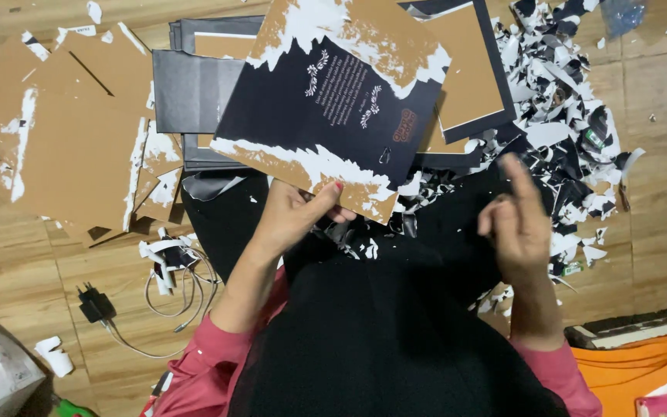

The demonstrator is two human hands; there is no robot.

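Note:
My left hand (296, 212) grips the near edge of a brown cardboard sheet (333, 100), held up over my lap. Its black printed covering is partly peeled away, leaving white torn patches at the top and bottom. My right hand (517, 224) hovers to the right of the sheet, blurred, index finger raised and the other fingers curled, holding nothing that I can see. Both sleeves are pink, and black cloth covers my lap.
A heap of torn black and white paper scraps (573, 131) lies at the right. Stripped brown boards (71, 131) are spread at the left, black-covered boards (194, 93) stacked behind. A black charger with white cable (96, 305) lies on the wooden floor. Orange fabric (642, 371) sits at bottom right.

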